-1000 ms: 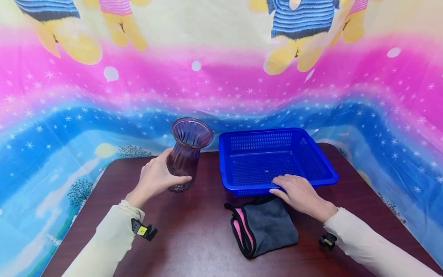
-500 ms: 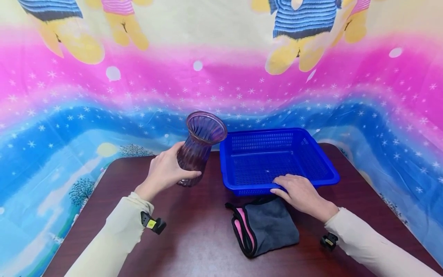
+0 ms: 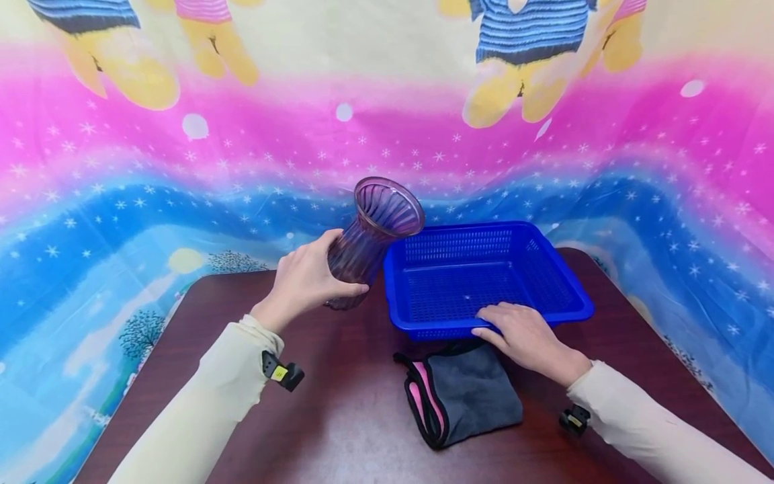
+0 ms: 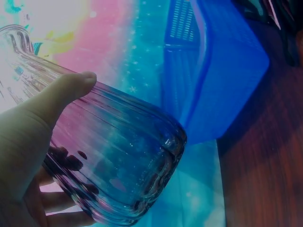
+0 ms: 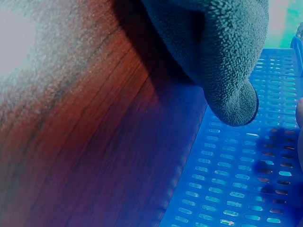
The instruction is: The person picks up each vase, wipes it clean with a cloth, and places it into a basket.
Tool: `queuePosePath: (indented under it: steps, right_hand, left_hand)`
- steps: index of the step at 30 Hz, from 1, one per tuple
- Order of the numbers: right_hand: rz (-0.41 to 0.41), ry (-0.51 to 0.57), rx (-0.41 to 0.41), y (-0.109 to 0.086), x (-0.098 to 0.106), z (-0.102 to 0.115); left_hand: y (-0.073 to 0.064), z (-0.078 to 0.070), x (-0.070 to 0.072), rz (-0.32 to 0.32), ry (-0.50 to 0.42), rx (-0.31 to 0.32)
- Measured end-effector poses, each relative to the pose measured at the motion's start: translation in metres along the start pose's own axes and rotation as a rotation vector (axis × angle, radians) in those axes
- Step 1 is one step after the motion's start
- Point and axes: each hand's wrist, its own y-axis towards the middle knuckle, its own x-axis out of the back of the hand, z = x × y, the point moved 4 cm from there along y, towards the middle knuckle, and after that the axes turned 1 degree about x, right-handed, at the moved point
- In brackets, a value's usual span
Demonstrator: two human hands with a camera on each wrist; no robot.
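Note:
A ribbed, purple-tinted glass vase (image 3: 363,249) is in my left hand (image 3: 308,275), thumb on the near side and fingers behind. It leans to the right, held above the table, its flared mouth overlapping the basket's far left corner in the head view. Through the clear glass in the left wrist view, fingers (image 4: 59,201) show under the vase body (image 4: 118,142). My right hand (image 3: 523,336) holds the near rim of a blue plastic basket (image 3: 399,312), fingers over the edge and thumb outside. In the right wrist view only a sliver of that hand shows beside the perforated wall (image 5: 227,175).
A folded grey cloth (image 3: 474,396) with black edging and a pink lining lies just in front of the basket. All stand on a dark reddish wooden table (image 3: 338,417). A patterned curtain (image 3: 272,154) hangs close behind the table's back edge.
My left hand has lifted the vase and carried it rightward toward the basket, tilting it further to the right. The right hand, basket and cloth have stayed in place.

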Motion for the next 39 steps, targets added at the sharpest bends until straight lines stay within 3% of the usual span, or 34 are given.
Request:
queuePosePath:
  steps: [21,32,39]
  right_hand:
    - [-0.014,-0.015,0.014,0.003,0.0,-0.003]
    - [-0.041,-0.016,0.017,0.002,-0.001,-0.004]
    - [-0.052,-0.006,0.013,0.003,-0.001,-0.003]
  left_hand:
    - [0.012,-0.035,0.005,-0.01,-0.012,-0.07]
    - [0.021,-0.055,0.002,0.0,-0.029,-0.072]
    - [0.027,-0.067,-0.008,0.029,-0.024,-0.088]
